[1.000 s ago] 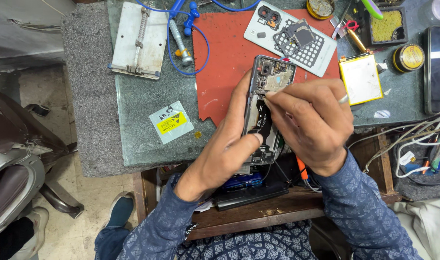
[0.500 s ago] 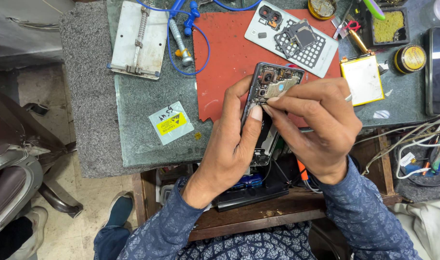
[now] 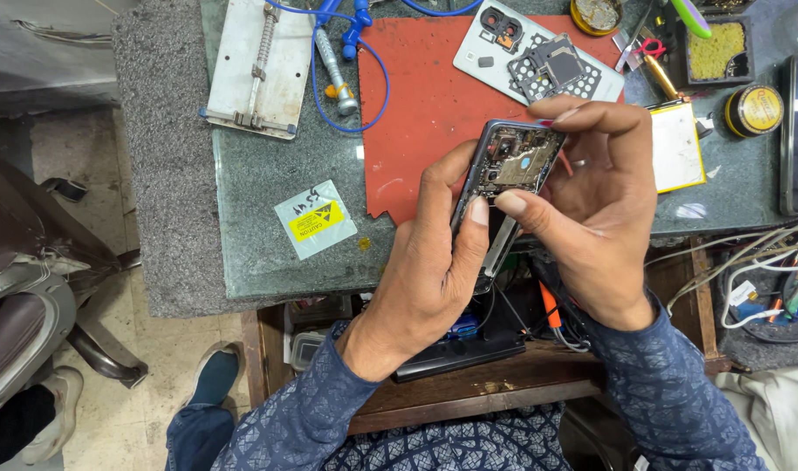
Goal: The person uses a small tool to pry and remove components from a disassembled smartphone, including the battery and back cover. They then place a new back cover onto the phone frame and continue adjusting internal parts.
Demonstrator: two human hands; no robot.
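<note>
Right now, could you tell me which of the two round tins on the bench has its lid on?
The gold-lidded tin at the right, beside the yellow-edged battery; the other tin, at the top edge, sits open.

Single head-worn view, looking steeply down from above the person's chest, close over both hands, worktop edge across mid-frame, floor and chair at left, no second view.

The left hand is gripping from below — thumb lying up one side, fingers curling behind. The right hand is arching over from the right — index finger and thumb pinching inward. Both forearms are angling upward, sleeved in blue.
</note>
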